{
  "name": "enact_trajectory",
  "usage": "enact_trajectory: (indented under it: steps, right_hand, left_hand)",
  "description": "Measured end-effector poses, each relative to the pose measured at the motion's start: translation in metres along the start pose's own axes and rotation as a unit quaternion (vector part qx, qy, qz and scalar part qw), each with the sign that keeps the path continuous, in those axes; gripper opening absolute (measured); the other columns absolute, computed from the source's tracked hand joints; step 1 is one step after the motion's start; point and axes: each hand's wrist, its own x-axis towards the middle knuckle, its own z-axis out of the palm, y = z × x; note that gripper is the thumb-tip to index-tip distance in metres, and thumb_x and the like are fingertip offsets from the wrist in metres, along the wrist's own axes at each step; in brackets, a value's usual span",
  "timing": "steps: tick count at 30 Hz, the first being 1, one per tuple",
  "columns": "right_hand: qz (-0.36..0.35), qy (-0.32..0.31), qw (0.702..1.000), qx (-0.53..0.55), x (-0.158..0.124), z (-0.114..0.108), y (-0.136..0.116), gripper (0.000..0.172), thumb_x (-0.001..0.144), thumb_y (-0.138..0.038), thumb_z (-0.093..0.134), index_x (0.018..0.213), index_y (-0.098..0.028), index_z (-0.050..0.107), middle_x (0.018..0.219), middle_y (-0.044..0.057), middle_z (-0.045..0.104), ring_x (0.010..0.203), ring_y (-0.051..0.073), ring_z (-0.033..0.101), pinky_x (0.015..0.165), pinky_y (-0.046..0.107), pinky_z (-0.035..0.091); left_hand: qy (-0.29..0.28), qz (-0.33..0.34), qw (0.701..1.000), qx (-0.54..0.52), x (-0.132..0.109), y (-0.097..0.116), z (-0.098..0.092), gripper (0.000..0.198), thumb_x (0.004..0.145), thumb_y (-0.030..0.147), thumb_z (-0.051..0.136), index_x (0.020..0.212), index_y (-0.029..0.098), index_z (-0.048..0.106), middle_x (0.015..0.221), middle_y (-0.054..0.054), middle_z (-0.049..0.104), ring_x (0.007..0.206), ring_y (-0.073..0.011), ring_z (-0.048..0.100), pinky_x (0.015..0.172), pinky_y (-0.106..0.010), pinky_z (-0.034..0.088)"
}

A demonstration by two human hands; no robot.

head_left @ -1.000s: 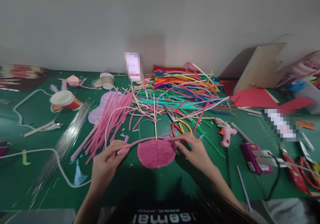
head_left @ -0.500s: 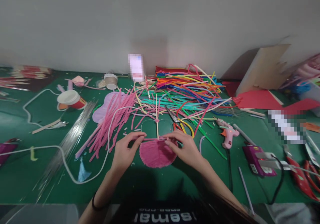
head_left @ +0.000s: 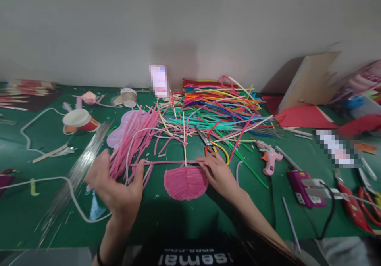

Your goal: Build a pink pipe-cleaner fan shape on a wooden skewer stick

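A round fan-like frame of thin wire lies in front of me, its lower half filled with pink pipe cleaners (head_left: 186,183) and a pale stick (head_left: 185,151) running up its middle. One pink pipe cleaner (head_left: 166,162) stretches level across the frame, just above the filled part. My right hand (head_left: 218,175) pinches it at the frame's right side. My left hand (head_left: 119,182) is raised at the left with thumb and fingers spread, its thumb near the strip's left end. Beyond that hand a bundle of pink pipe cleaners (head_left: 138,135) lies loose.
Yellow-and-red-handled scissors (head_left: 218,149) lie behind the frame. Right of them are a pink glue gun (head_left: 269,159) and a purple power strip (head_left: 302,186). A white cord (head_left: 73,194) loops across the left side, near thin wires (head_left: 86,155) and a paper cup (head_left: 80,120).
My left hand has let go of the pink strip and moved left, its fingers opening. My right hand stays at the frame's right side. The view has shifted slightly.
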Motion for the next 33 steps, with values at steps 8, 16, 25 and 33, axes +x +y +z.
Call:
enact_trajectory:
  steps: [8, 16, 25, 33]
  right_hand:
    - [0.021, 0.007, 1.0, -0.01, -0.003, 0.003, -0.002, 0.027, 0.099, -0.022, 0.041, 0.113, -0.02, 0.065, 0.103, 0.006, 0.071, 0.098, 0.025, 0.053, 0.088, 0.044, 0.048]
    - [0.016, 0.011, 1.0, -0.016, -0.006, 0.005, -0.003, 0.026, 0.098, -0.021, 0.043, 0.113, -0.02, 0.065, 0.104, 0.005, 0.071, 0.099, 0.024, 0.053, 0.089, 0.042, 0.047]
    - [0.016, 0.015, 1.0, -0.008, -0.006, 0.001, -0.003, 0.024, 0.098, -0.02, 0.044, 0.11, -0.02, 0.065, 0.103, 0.006, 0.071, 0.098, 0.024, 0.053, 0.088, 0.041, 0.047]
    - [0.014, 0.015, 1.0, 0.003, -0.007, -0.002, -0.001, 0.026, 0.098, -0.021, 0.044, 0.115, -0.022, 0.065, 0.105, 0.005, 0.071, 0.101, 0.024, 0.052, 0.09, 0.041, 0.047]
  left_hand:
    - [-0.276, 0.056, 0.958, 0.057, -0.014, 0.03, 0.05, 0.03, 0.086, 0.048, 0.06, 0.08, 0.022, 0.073, 0.156, -0.01, 0.028, 0.144, -0.0462, 0.01, 0.105, -0.072, 0.021]
    - [-0.288, 0.037, 0.956, 0.044, -0.027, 0.031, 0.07, 0.026, 0.089, 0.041, 0.056, 0.081, 0.023, 0.073, 0.153, -0.013, 0.035, 0.147, -0.0399, 0.008, 0.107, -0.067, 0.023]
    - [-0.219, 0.016, 0.975, 0.018, -0.014, 0.004, 0.05, 0.023, 0.095, 0.03, 0.042, 0.082, 0.021, 0.059, 0.121, -0.012, 0.06, 0.141, -0.0333, 0.028, 0.109, -0.058, 0.028]
    - [-0.077, -0.004, 0.985, 0.155, 0.0, -0.061, -0.007, 0.028, 0.094, 0.035, 0.042, 0.08, 0.018, 0.059, 0.11, -0.015, 0.062, 0.134, -0.0349, 0.035, 0.108, -0.056, 0.027]
